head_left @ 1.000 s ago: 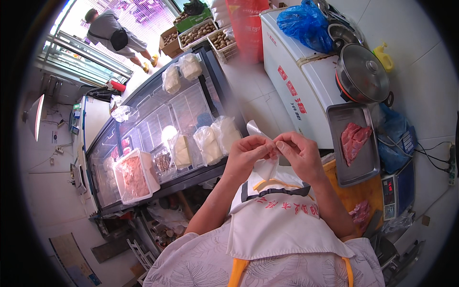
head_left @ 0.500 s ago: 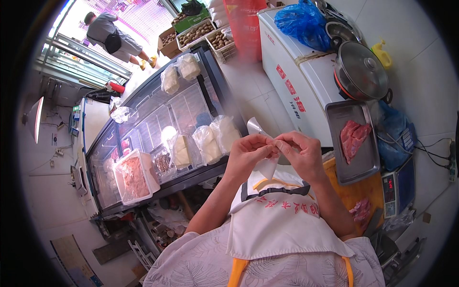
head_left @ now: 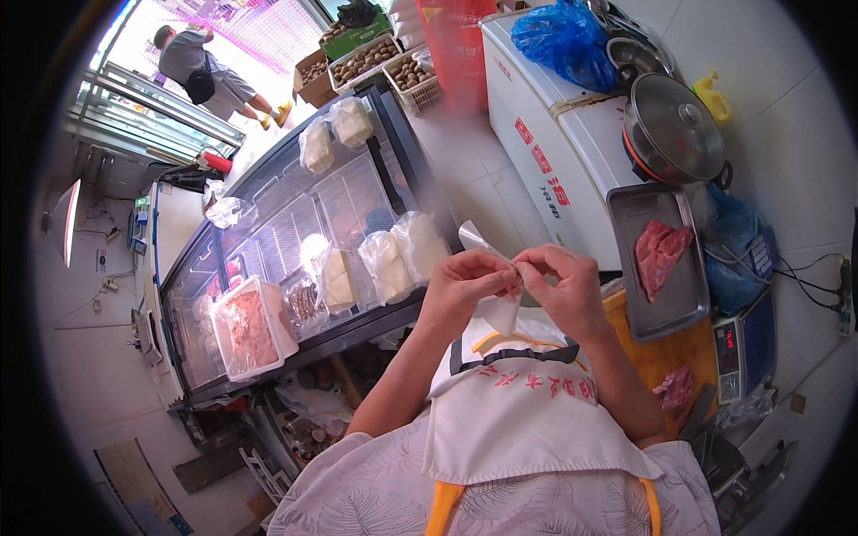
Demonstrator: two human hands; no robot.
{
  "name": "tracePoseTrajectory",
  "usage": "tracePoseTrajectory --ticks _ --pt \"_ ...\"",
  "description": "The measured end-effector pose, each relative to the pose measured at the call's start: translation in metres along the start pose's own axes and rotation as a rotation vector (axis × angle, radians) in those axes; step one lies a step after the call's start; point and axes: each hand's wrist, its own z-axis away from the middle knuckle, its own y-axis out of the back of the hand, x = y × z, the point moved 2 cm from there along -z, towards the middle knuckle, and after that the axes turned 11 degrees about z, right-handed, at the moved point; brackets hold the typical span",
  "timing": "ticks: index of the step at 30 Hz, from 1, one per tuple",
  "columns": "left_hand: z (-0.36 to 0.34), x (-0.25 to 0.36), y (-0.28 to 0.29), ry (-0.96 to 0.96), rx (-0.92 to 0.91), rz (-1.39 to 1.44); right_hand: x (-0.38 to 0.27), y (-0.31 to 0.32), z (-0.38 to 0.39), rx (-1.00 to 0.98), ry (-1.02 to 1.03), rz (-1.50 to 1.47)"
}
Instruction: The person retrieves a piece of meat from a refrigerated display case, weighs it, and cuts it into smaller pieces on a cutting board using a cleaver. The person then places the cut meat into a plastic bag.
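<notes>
Both hands meet in front of my chest, thumbs and fingertips pinching a narrow, whitish, translucent plastic bag. One end of it sticks up beyond the fingers and the other hangs down over my apron. My left hand grips it from the left, and my right hand from the right, their fingertips touching. The spot between the fingertips is hidden. Just left of my hands, bagged white blocks lie on the glass display case.
A plastic tub of pink meat stands on the case's near left end. To the right are a metal tray with raw meat, a scale, a lidded pan and a white freezer. Another person stands outside the doorway.
My hands stay almost in place, still pinching the plastic bag. The person outside has raised an arm toward the head.
</notes>
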Motion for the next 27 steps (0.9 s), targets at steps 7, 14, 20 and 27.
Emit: tracePoseTrajectory --ticks 7,14,20,27 --pt "0.000 -0.005 0.007 0.026 0.045 0.097 0.018 -0.005 0.006 -0.026 -0.177 -0.161" --pt "-0.004 -0.019 0.007 0.043 0.047 0.180 0.027 -0.012 0.007 -0.148 -0.230 -0.363" --pt "-0.015 -0.043 0.047 -0.018 0.240 0.279 0.042 -0.013 0.003 -0.107 -0.275 -0.517" --pt "-0.034 -0.047 0.074 0.104 0.429 0.572 0.061 -0.012 -0.004 -0.136 -0.496 -1.409"
